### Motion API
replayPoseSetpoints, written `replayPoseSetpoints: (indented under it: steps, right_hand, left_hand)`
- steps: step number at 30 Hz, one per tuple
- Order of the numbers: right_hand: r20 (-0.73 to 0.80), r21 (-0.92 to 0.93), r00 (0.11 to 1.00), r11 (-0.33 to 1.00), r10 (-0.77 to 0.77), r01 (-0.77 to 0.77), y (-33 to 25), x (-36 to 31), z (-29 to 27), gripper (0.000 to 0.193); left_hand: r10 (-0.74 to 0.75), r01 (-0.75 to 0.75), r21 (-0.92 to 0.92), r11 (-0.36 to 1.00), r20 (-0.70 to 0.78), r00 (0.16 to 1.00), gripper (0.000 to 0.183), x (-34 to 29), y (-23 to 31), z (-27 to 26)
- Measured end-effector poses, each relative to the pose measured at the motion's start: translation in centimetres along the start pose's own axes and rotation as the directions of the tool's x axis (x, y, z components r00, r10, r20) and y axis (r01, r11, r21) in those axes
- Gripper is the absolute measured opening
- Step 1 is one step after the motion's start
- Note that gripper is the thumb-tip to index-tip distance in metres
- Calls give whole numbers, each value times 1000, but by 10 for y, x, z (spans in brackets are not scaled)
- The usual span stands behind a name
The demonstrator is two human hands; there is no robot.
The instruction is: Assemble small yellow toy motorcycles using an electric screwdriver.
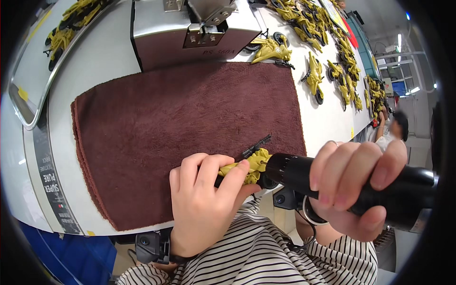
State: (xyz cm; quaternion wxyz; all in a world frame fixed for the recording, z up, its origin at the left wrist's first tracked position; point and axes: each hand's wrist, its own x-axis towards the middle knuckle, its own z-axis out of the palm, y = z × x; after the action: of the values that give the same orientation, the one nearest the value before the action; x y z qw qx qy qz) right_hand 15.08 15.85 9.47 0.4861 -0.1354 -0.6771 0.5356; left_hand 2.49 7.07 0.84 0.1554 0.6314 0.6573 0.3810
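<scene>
My left hand (204,197) is closed around a small mustard-yellow toy motorcycle (256,160) near the front edge of the brown cloth (156,137). Its black handlebar part sticks up past my fingers, and part of a black wheel shows below. My right hand (354,183) wraps round a thick black electric screwdriver (289,171) that comes in from the right. The tool's narrow end, ringed with small scale marks, meets the motorcycle's right end. Whether a bit touches a screw there is hidden.
A metal-topped machine (190,45) stands behind the cloth. More yellow motorcycles (313,78) lie on the white table at right, several in piles. A metal tray (35,104) with others is at far left. Another person (393,130) sits farther off on the right.
</scene>
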Motion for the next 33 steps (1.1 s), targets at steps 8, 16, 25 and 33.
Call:
replayPoseSetpoints:
  steps: [8,16,25,33]
  right_hand:
    - [52,106,987,984,-151,145,-6,-4,-21,48]
    - [-269,128,947,968,-177,218,-27,-21,-35,41]
    - [-408,107,913,994,32,13,-5,-49,-53,45]
    - [-405,88,914,994,-18,59,1,-54,-60,50]
  left_hand:
    - [19,-19,15,1000,5,1000,37,-1,1,-1]
    - [37,-39,21,999,70,997,37,1,1,-6]
    - [266,-478,-446,757,-457,849,32,-30,-19,-3]
    - [215,-444,-428,787,-485,848,31,-31,-19,3]
